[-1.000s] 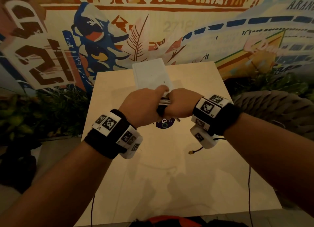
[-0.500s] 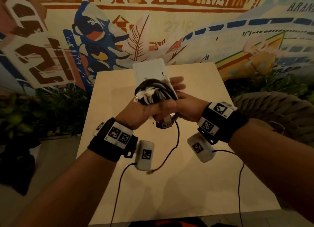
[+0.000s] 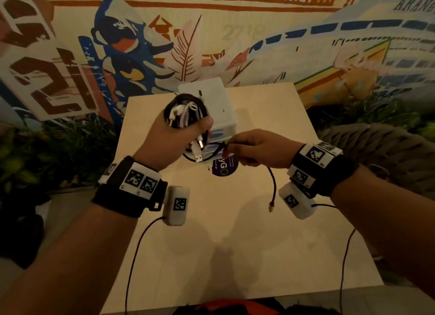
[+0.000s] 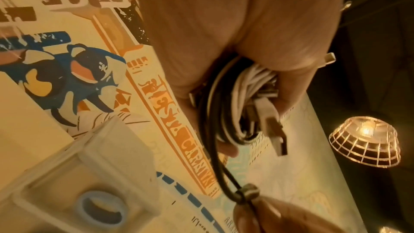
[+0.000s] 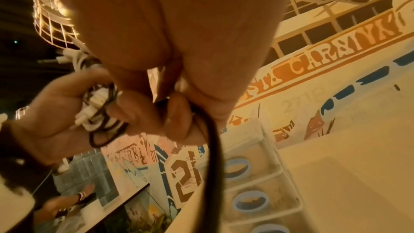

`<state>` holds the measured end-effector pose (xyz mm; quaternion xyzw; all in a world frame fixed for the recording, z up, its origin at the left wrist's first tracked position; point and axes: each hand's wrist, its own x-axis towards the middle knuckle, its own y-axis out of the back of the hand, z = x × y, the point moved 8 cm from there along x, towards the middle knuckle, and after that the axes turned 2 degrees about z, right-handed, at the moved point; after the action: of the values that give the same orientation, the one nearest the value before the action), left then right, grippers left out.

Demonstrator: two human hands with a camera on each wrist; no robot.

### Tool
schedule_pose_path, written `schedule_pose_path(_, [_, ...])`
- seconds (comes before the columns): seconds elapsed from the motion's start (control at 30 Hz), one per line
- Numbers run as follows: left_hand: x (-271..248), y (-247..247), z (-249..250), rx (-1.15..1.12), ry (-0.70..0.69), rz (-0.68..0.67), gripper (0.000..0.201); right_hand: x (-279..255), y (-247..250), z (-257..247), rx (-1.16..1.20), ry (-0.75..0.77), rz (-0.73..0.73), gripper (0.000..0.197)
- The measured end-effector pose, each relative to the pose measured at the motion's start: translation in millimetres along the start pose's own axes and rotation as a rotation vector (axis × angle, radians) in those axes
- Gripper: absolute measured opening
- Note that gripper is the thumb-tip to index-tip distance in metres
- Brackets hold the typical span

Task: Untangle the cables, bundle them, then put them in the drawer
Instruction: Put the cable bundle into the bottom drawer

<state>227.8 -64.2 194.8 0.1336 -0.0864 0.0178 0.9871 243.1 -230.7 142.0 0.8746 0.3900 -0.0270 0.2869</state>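
Gripping the coiled cables (image 3: 186, 113) firmly in the left hand (image 3: 173, 140) above the surface's far edge, right hand (image 3: 253, 151) pinching the loose black cable (image 3: 273, 185), best wound snugly round.

Above the pale wooden table (image 3: 235, 232), the left hand (image 3: 169, 140) holds the coiled bundle of black and white cables (image 3: 186, 111) before the white plastic drawer unit (image 3: 211, 95) at the table's far edge, while the right hand (image 3: 256, 149), just right of it, pinches a loose black cable end (image 3: 273, 187).
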Motion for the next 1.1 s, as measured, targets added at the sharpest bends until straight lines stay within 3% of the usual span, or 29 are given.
schedule_pose_path(0.13, [-5.0,-23.2,-9.5,0.31,0.026,-0.129,0.011,1.1,3.8,-8.3,-0.128,-0.003,0.003,0.017])
schedule_pose_path(0.33, [3.0,-50.6,-0.8,0.77,-0.038,-0.219,0.03,4.4,9.3,-18.7,-0.285,-0.04,-0.007,0.034])
schedule_pose_path(0.47, [-0.5,-57.0,-11.1,0.91,0.012,-0.322,0.023,5.1,15.5,-15.1,-0.36,-0.075,-0.002,0.029])
schedule_pose_path(0.6, [-5.8,-60.5,-17.2,1.029,-0.04,-0.303,0.027,6.0,9.1,-2.6,-0.341,-0.092,-0.029,0.022])
schedule_pose_path(0.73, [-6.2,-54.1,-27.9,1.109,-0.068,-0.24,0.033,2.6,5.6,19.7,-0.12,-0.152,-0.044,0.022])
schedule_pose_path(0.83, [-7.3,-38.3,-41.8,1.051,0.05,-0.191,0.026,-8.3,13.4,34.8,0.143,-0.176,0.003,0.021])
schedule_pose_path(0.9, [-10.6,-33.2,-50.3,0.929,0.159,-0.19,0.034,-12.9,17.3,33.1,0.354,-0.118,0.063,0.016])
schedule_pose_path(1.1, [-22.6,-53.5,-62.1,0.286,0.443,-0.178,0.006,-15.6,15.6,7.0,0.743,0.084,0.184,0.02])
